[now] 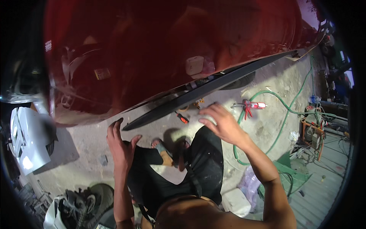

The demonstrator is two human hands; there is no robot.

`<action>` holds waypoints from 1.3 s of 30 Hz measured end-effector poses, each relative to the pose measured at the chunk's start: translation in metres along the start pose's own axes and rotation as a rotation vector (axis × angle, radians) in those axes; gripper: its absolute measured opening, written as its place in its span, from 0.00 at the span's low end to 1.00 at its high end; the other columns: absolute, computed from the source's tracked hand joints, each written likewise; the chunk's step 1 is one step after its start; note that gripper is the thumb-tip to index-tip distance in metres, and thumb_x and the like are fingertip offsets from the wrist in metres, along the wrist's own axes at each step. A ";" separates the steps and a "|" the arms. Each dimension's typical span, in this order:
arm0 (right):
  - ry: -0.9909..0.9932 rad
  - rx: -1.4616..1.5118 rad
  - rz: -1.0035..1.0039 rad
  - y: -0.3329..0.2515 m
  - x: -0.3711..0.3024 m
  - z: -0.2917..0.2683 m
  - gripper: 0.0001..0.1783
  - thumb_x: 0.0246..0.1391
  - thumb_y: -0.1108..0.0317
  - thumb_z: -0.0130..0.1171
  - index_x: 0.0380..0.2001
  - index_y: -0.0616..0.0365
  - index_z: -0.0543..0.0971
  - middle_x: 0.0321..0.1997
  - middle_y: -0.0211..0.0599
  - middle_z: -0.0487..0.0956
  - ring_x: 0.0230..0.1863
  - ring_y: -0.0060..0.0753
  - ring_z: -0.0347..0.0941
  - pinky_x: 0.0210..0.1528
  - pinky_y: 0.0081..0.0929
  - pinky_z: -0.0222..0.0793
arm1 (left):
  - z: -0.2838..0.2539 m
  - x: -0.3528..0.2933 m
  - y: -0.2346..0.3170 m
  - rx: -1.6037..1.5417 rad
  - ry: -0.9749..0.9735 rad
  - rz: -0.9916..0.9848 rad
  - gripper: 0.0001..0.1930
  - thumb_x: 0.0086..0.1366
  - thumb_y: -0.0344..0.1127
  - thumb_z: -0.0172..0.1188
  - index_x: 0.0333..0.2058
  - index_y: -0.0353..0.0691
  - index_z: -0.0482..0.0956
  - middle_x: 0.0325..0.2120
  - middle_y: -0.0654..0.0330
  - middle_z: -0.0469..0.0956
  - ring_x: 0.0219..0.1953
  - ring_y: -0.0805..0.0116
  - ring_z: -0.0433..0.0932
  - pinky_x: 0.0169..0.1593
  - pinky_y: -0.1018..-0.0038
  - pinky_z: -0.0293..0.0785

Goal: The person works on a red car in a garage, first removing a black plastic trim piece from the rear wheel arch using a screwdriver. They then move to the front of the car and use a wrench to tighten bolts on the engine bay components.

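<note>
**Head view: black sill strip steadied under a red car body**

The head view is filled at the top by the glossy red car body (160, 49), and along its lower edge a long black trim strip (198, 93) is seen running diagonally from lower left to upper right. The strip appears partly hung from the body, its lower left end hanging free just above the concrete floor (84, 149).

The left hand (120, 147) is raised with fingers spread and fingertips at or just beside the strip's free end, apparently so that this end is kept from dropping; whether it is actually touched cannot be told. The right hand (221, 122) is held open and flat, palm down, near the middle of the strip but apart from it; something pale seems to lie under its fingers, though this is too unclear to name. Nothing is clearly gripped by either hand.

An orange-handled screwdriver (182, 117) and a red caulking gun (251, 105) have been laid on the floor close to the right hand, within easy reach. A green hose (284, 114) is looped across the floor to the right, leading toward an orange-framed machine (312, 133).
</note>
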State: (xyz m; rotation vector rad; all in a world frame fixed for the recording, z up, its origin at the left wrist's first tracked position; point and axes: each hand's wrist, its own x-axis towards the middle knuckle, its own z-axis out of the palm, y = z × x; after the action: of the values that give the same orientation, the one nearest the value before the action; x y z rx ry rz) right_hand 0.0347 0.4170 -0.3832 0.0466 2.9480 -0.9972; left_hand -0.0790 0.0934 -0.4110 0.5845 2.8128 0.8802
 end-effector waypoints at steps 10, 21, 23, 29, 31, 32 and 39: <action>0.797 -0.270 -0.076 0.141 0.060 -0.025 0.24 0.67 0.63 0.47 0.62 0.62 0.65 0.69 0.49 0.58 0.71 0.51 0.50 0.72 0.43 0.41 | 0.066 -0.007 -0.074 -0.464 0.232 0.119 0.18 0.50 0.34 0.74 0.37 0.34 0.79 0.30 0.53 0.79 0.34 0.55 0.77 0.41 0.69 0.72; 0.916 -0.176 -0.164 0.174 0.066 -0.018 0.45 0.62 0.51 0.55 0.72 0.59 0.47 0.78 0.47 0.41 0.78 0.44 0.35 0.75 0.39 0.31 | 0.067 -0.014 -0.077 -0.587 0.276 0.099 0.13 0.52 0.31 0.73 0.31 0.34 0.78 0.23 0.62 0.78 0.26 0.75 0.74 0.33 0.78 0.69; 0.953 -0.225 -0.135 0.185 0.067 -0.018 0.46 0.61 0.50 0.55 0.72 0.60 0.47 0.77 0.50 0.40 0.78 0.46 0.34 0.75 0.40 0.30 | 0.072 -0.012 -0.080 -0.644 0.302 0.122 0.13 0.51 0.32 0.74 0.30 0.34 0.78 0.22 0.62 0.77 0.25 0.75 0.73 0.33 0.78 0.68; 0.982 -0.294 -0.113 0.230 0.062 -0.018 0.46 0.62 0.48 0.53 0.72 0.60 0.46 0.76 0.53 0.46 0.77 0.51 0.38 0.75 0.41 0.32 | 0.072 -0.003 -0.083 -0.484 0.399 0.169 0.13 0.48 0.30 0.73 0.30 0.34 0.79 0.23 0.57 0.78 0.27 0.67 0.77 0.32 0.75 0.71; 0.796 -0.469 -0.031 0.264 0.039 -0.032 0.44 0.62 0.49 0.53 0.72 0.60 0.49 0.72 0.56 0.54 0.73 0.53 0.46 0.73 0.42 0.38 | 0.070 -0.003 -0.085 -0.427 0.437 0.222 0.13 0.46 0.29 0.73 0.30 0.35 0.79 0.25 0.57 0.79 0.27 0.64 0.78 0.32 0.73 0.72; 0.817 -0.427 -0.007 0.268 0.038 -0.035 0.41 0.62 0.51 0.53 0.70 0.59 0.52 0.71 0.54 0.55 0.72 0.51 0.48 0.72 0.42 0.40 | 0.072 0.000 -0.085 -0.428 0.448 0.249 0.13 0.45 0.28 0.74 0.30 0.35 0.80 0.25 0.56 0.80 0.28 0.62 0.79 0.32 0.73 0.72; 0.957 -0.361 -0.158 0.210 0.064 -0.019 0.37 0.64 0.55 0.54 0.69 0.59 0.57 0.75 0.50 0.50 0.75 0.44 0.43 0.74 0.39 0.36 | 0.075 -0.009 -0.090 -0.294 0.534 0.323 0.20 0.33 0.22 0.66 0.31 0.37 0.78 0.29 0.57 0.82 0.32 0.57 0.81 0.35 0.69 0.75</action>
State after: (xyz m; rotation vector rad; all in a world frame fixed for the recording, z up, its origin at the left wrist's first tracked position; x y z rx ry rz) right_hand -0.0219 0.5969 -0.4981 0.3869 4.0092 -0.4949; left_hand -0.0816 0.0604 -0.5235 0.8823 2.9762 1.7027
